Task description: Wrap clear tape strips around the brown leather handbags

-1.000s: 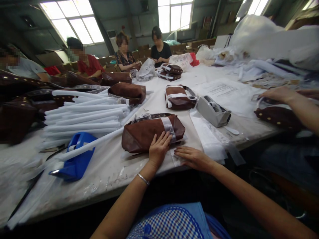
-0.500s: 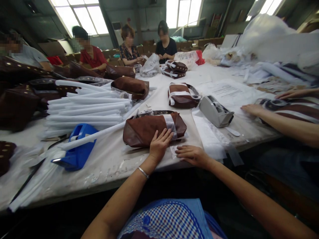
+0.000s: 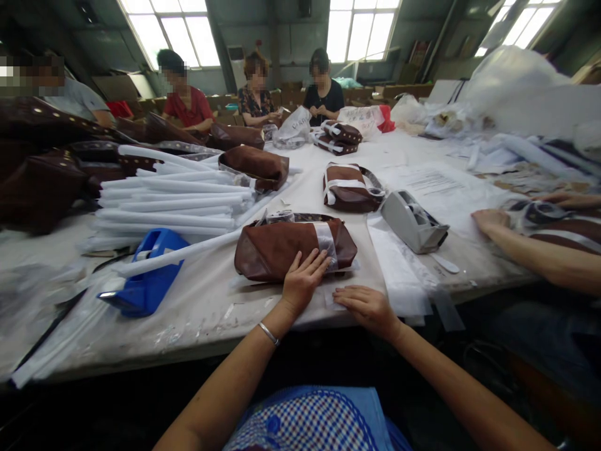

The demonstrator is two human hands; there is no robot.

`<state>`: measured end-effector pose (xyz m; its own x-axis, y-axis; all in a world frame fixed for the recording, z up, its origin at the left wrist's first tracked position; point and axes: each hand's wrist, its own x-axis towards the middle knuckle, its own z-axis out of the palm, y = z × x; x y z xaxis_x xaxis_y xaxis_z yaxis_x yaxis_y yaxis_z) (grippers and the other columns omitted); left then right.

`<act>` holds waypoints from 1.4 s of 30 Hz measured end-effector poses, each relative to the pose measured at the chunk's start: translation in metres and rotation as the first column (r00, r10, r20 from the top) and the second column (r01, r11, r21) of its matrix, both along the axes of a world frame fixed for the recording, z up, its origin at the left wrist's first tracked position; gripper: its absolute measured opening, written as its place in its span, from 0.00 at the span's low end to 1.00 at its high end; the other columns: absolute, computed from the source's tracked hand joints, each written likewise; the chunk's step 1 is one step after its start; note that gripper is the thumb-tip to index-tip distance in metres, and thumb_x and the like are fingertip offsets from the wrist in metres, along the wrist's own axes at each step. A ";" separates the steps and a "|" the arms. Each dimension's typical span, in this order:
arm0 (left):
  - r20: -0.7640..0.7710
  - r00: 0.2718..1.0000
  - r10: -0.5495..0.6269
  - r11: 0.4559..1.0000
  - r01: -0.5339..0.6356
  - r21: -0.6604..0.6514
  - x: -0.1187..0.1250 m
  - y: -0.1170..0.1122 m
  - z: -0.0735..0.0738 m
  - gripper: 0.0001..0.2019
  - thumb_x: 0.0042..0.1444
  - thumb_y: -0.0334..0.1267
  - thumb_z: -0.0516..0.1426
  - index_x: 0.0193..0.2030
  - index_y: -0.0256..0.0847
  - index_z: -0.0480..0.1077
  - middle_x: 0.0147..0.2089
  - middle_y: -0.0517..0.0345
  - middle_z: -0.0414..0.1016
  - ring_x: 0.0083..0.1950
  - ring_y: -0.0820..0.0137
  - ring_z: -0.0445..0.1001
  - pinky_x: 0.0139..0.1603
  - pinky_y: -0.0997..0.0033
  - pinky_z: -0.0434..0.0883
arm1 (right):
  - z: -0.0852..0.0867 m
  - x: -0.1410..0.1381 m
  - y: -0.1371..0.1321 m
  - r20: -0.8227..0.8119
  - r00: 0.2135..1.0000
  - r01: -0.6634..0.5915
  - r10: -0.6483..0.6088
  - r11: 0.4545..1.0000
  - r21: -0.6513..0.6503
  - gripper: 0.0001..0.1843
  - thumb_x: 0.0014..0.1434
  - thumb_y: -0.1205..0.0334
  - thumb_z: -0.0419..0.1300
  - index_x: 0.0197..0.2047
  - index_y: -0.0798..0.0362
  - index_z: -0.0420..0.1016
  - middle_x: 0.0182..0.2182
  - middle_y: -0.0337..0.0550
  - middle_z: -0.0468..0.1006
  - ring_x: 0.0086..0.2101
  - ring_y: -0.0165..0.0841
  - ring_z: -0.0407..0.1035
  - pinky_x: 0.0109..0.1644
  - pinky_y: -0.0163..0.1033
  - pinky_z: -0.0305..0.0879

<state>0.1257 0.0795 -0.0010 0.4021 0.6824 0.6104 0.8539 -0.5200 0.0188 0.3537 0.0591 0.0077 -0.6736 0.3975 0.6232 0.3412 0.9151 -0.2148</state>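
Note:
A brown handbag [image 3: 272, 250] lies on its side in front of me, with a white band [image 3: 325, 237] wrapped around its right part. My left hand [image 3: 304, 279] rests on the bag's near side, fingers stretched out over the band's lower end. Just to the right, my right hand [image 3: 369, 305] lies on the table with its fingers extended. Its fingertips touch a small clear plastic piece [image 3: 334, 298] at the bag's near edge. How much of that piece is under the fingers is hidden.
A blue tape dispenser [image 3: 153, 275] stands left beside a pile of white rolls [image 3: 173, 203]. The grey tape dispenser [image 3: 413, 222] sits right, near white sheets [image 3: 392, 263]. Another brown bag [image 3: 347, 185] lies behind. A co-worker's hand [image 3: 491, 220] is at far right; several people sit opposite.
The view has shifted slightly, so the scene sits a little lower and further right. Both my hands keep nearly the same places by the bag. The co-worker's hand at right has moved slightly.

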 end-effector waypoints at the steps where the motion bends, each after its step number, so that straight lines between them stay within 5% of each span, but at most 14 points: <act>1: 0.002 1.000 -0.001 1.000 0.001 0.011 0.000 0.000 0.000 0.22 0.69 0.36 0.51 0.68 0.47 0.61 0.68 0.56 0.66 0.71 0.67 0.61 0.73 0.50 0.57 | 0.001 -0.001 -0.001 -0.012 1.000 -0.004 0.004 1.000 0.006 0.20 0.65 0.74 0.54 0.55 0.48 0.76 0.45 0.44 0.84 0.46 0.34 0.79 0.52 0.43 0.77; 7: -0.054 0.999 0.001 1.000 0.000 0.017 -0.001 -0.002 -0.003 0.23 0.68 0.34 0.52 0.68 0.46 0.61 0.69 0.53 0.65 0.72 0.63 0.59 0.72 0.48 0.59 | 0.011 -0.008 0.011 -0.152 0.987 0.057 -0.060 0.998 -0.027 0.21 0.63 0.74 0.57 0.55 0.45 0.74 0.44 0.42 0.84 0.44 0.35 0.78 0.50 0.44 0.77; 16: -0.013 1.000 -0.016 0.995 0.017 0.103 0.000 -0.003 -0.003 0.16 0.67 0.34 0.53 0.60 0.44 0.69 0.57 0.53 0.76 0.61 0.65 0.71 0.72 0.49 0.61 | 0.028 -0.025 0.057 -0.185 0.957 0.224 -0.225 0.974 -0.025 0.13 0.64 0.68 0.60 0.48 0.43 0.79 0.44 0.39 0.84 0.47 0.37 0.78 0.62 0.51 0.68; 24: 0.091 0.996 -0.006 0.998 0.001 0.060 0.003 -0.003 0.006 0.10 0.66 0.32 0.55 0.51 0.44 0.74 0.45 0.59 0.79 0.45 0.71 0.76 0.68 0.54 0.67 | 0.022 -0.038 0.072 -0.291 0.910 0.256 -0.296 0.952 -0.166 0.09 0.64 0.66 0.60 0.42 0.45 0.80 0.42 0.42 0.83 0.45 0.38 0.77 0.53 0.47 0.75; 32: 0.030 0.998 -0.061 0.994 0.058 0.096 -0.004 -0.003 0.004 0.19 0.66 0.29 0.52 0.62 0.45 0.67 0.49 0.57 0.79 0.47 0.71 0.78 0.67 0.54 0.69 | 0.025 -0.046 0.074 -0.232 0.856 0.440 -0.462 0.886 -0.145 0.06 0.64 0.58 0.61 0.36 0.46 0.79 0.51 0.43 0.80 0.48 0.40 0.74 0.55 0.50 0.73; 42: -0.035 0.996 -0.088 0.989 0.091 0.119 -0.012 -0.001 0.008 0.14 0.66 0.29 0.53 0.55 0.42 0.72 0.50 0.56 0.79 0.47 0.70 0.77 0.65 0.57 0.70 | 0.024 -0.038 0.078 -0.252 0.881 0.359 -0.401 0.913 -0.196 0.07 0.65 0.57 0.60 0.36 0.46 0.76 0.51 0.42 0.80 0.48 0.40 0.74 0.56 0.50 0.72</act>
<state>0.1141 0.0783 0.0065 0.4773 0.5653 0.6727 0.8032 -0.5913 -0.0730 0.3158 0.1368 0.0316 -0.2587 0.6839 0.6822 0.5630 0.6806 -0.4688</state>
